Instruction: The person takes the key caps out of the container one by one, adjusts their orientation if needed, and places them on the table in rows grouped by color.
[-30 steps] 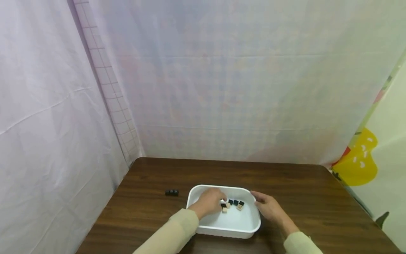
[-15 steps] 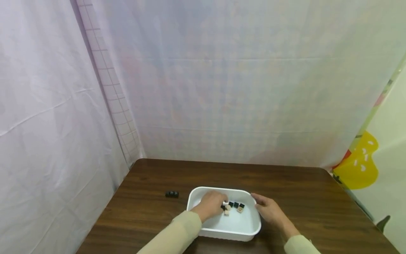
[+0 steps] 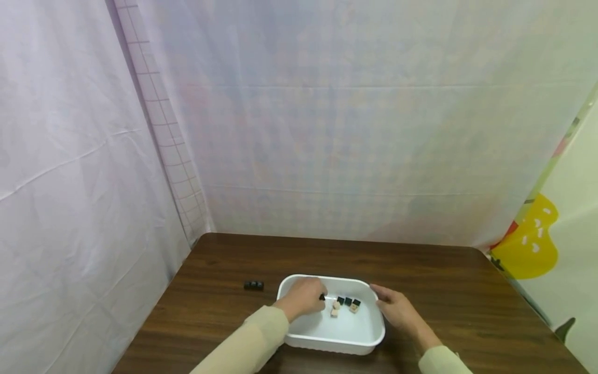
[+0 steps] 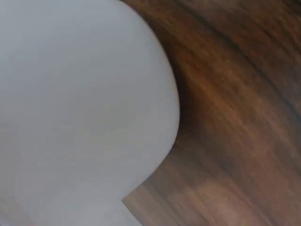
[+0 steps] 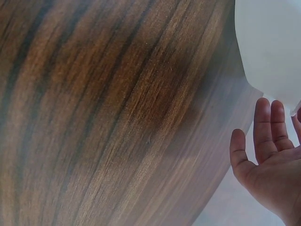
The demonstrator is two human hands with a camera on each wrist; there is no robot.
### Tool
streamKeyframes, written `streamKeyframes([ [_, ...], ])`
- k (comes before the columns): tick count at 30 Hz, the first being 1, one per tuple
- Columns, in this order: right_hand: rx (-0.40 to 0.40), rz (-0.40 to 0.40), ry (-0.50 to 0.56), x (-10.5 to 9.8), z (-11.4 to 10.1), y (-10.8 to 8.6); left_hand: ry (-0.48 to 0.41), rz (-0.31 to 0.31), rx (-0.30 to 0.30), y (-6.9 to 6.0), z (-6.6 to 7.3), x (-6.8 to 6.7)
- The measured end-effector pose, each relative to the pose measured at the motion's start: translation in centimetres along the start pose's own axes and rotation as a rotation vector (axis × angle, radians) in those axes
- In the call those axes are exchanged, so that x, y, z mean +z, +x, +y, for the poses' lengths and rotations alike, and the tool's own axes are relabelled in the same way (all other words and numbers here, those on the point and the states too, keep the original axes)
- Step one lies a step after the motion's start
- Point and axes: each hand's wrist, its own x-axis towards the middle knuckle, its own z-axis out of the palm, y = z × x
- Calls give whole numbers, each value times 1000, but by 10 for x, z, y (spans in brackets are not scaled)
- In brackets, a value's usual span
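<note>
Inside the white plastic tub [image 3: 334, 343], my left hand [image 3: 302, 297] pinches a small square black piece [image 3: 322, 297], with part of it hidden by the fingers. To the right of that hand lie several small square pieces, among them black pieces [image 3: 348, 301] and cream pieces [image 3: 334, 313]. My right hand [image 3: 397, 310] holds the tub's right rim, thumb and forefinger at the edge. In the right wrist view, the other fingers [image 5: 263, 129] extend beside the tub's outer wall [image 5: 270, 47]. The left wrist view has only the tub's wall [image 4: 103, 94], not the hand.
A short row of black pieces [image 3: 254, 285] sits on the dark wooden table [image 3: 219, 322], left of the tub. Pale curtains [image 3: 327, 130] hang behind the table and on its left. A printed cloth with a yellow shape [image 3: 528, 239] hangs at the right.
My left hand has drawn slightly left, away from the cream pieces, and a black piece now shows between its fingers. My right hand stays at the rim.
</note>
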Motion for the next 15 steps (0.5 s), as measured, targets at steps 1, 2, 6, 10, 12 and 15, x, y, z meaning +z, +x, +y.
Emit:
streamKeyframes([
  [1,-3,2,-2,0,0,0,-21,-3,-16,0,0,-1],
  [2,-4,3,0,0,0,0,-33,-4,-30,0,-1,-3],
  [6,4,3,8,0,0,0,-57,-11,-94,1,-1,-11],
  [10,18,1,12,1,1,0,-95,0,-147,-1,-2,-19],
  [12,23,2,23,2,1,0,-119,19,-158,-2,-5,-21],
  [15,21,2,41,3,0,-1,-167,51,-168,-3,-11,-22],
])
